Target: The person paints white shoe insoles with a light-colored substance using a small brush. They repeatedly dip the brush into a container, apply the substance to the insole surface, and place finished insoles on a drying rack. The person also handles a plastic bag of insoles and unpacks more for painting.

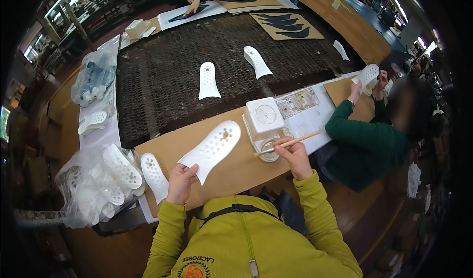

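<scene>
A white perforated shoe insole (209,152) is pinched at its narrow end between the thumb and fingers of my left hand (181,182). Its wide end points up and away, over the brown board. My right hand (295,158) grips a brush (306,137) by its wooden handle. The brush's lower end is over the round opening (269,151) at the near side of a white plastic pot (265,118). Whether the tip touches what is inside cannot be made out. Another white insole (154,175) lies on the board just left of my left hand.
A dark mesh conveyor (167,81) carries white insoles (209,81) beyond the board (217,179). At left sits a plastic bag of insoles (106,184). To the right, a co-worker in a green sleeve (362,135) holds another insole (368,75). Dark pieces (283,24) lie on far boards.
</scene>
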{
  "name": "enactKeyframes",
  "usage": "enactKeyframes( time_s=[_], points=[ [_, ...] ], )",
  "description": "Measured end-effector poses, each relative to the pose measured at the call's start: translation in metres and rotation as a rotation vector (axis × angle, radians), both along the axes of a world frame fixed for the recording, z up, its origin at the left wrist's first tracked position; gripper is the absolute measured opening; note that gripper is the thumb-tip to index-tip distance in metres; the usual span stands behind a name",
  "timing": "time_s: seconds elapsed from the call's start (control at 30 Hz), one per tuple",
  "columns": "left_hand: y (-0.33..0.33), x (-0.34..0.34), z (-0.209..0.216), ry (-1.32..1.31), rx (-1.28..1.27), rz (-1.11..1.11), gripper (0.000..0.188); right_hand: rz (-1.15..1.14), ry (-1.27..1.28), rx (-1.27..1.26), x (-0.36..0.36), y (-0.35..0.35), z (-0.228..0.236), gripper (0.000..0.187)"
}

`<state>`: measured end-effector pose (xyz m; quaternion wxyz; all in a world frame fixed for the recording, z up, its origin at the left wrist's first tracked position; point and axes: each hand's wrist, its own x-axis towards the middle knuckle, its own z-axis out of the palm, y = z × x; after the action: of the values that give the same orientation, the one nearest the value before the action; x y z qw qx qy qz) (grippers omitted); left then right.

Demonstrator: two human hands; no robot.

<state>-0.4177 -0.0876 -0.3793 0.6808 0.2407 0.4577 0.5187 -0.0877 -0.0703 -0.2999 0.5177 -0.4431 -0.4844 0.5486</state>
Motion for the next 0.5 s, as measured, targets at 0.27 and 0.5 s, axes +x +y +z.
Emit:
enactKeyframes(
  time_s=[0.27,0.5],
  points=[
    [-0.006,0.015,0.052,0.188,0.149,0.007,0.015,-0.126,-0.907,0.833,-0.032,0.029,0.077,0.016],
    [-0.005,0.015,0.068,0.043,0.237,0.075,0.013,-0.192,-0.978,0.957,-0.039,0.030,0.085,0.014]
  ],
)
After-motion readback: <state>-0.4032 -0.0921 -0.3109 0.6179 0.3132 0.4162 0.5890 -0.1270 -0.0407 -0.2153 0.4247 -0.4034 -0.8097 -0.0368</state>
